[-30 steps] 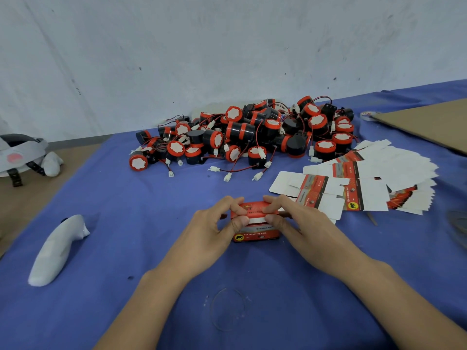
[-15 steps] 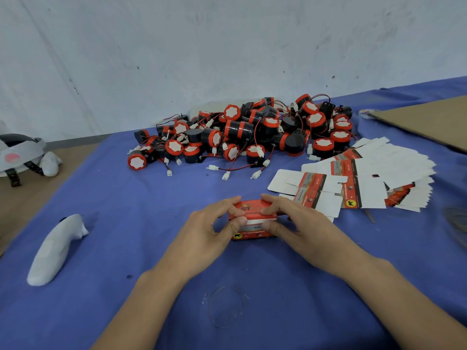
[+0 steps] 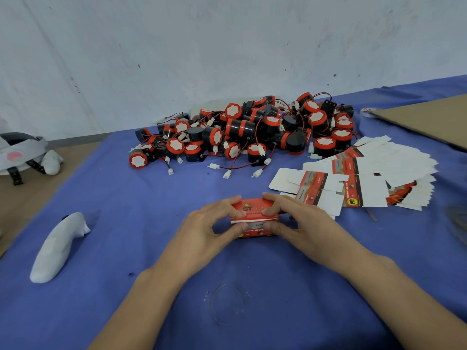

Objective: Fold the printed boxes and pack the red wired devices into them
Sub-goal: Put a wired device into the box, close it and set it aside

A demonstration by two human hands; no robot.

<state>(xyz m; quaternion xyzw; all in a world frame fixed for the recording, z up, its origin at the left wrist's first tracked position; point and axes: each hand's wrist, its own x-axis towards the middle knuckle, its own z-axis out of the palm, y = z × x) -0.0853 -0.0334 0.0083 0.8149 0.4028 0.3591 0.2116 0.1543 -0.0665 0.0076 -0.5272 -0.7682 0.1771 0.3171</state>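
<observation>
Printed box (image 3: 254, 216) is being pinched at its two ends by the left hand (image 3: 204, 231) and right hand (image 3: 303, 223) at mid-bench (image 3: 126, 223), flat boxes (image 3: 379, 173) lying fanned to the right, red wired devices (image 3: 252, 132) piling behind.

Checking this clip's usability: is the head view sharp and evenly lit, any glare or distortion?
Head view: soft, even light, only faint shadows under the left hand and right hand; no glare on the folded box, its print partly readable; the flat box stack looks softer toward the right edge, and wide-angle bending seems to bow the blue cloth edges.
</observation>
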